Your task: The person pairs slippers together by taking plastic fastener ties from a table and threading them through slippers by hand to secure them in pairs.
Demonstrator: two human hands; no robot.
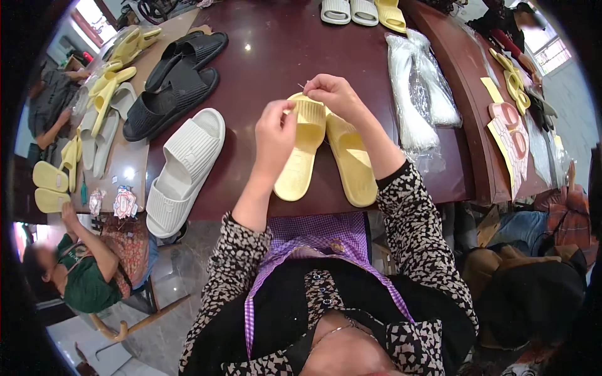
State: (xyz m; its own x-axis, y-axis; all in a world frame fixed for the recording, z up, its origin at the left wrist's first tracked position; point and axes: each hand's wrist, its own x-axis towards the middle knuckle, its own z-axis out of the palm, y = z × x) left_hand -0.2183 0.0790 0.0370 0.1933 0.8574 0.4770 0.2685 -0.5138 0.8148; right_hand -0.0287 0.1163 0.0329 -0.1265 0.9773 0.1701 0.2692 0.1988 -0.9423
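Observation:
A pair of yellow slide slippers lies at the table's near edge, toes away from me. Over the toe strap of the left yellow slipper (295, 172) my two hands work close together. My left hand (276, 133) is closed in a pinch at the strap's left side; what it holds, if anything, is hidden. My right hand (337, 97) pinches a thin pale strand (302, 85) just above the toe end. Partly under my right forearm lies the right yellow slipper (352, 164), untouched by my fingers.
White slippers (187, 169) and black slippers (172, 100) lie to the left on the dark red table (269, 44). Bundles of white strands (411, 94) in clear plastic lie right. More slippers (364, 11) sit at the far edge. People work at both sides; one person (88, 263) holds yellow slippers.

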